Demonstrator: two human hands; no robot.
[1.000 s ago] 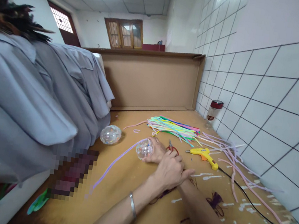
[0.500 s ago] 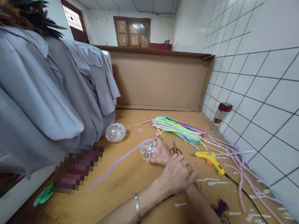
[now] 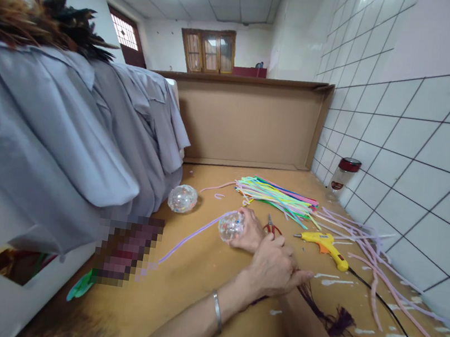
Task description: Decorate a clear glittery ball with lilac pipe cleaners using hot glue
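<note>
My right hand (image 3: 250,232) is closed around a clear ball (image 3: 231,227) with coloured specks. A purple pipe cleaner (image 3: 192,235) runs from beside this ball toward the lower left. Crossing over from the left, my left hand (image 3: 274,263), with a silver bangle on its wrist, lies over my right wrist. Its fingers are curled round the wrist and its thumb points right; whether it also holds something is hidden. Dark purple threads with a tassel (image 3: 341,324) lie by the thumb and right forearm. Red-handled scissors (image 3: 272,227) lie partly hidden behind my hands.
A second clear ball (image 3: 182,199) rests at the left. Behind my hands lies a bundle of coloured pipe cleaners (image 3: 277,198). A yellow glue gun (image 3: 325,246), its cord and loose pipe cleaners (image 3: 371,263) occupy the right, near a lidded jar (image 3: 342,177). Grey cloth (image 3: 114,146) hangs at the left.
The view has turned slightly left, so everything appears farther right. My left hand has slid a little along the right wrist toward the forearm; the right hand keeps the ball.
</note>
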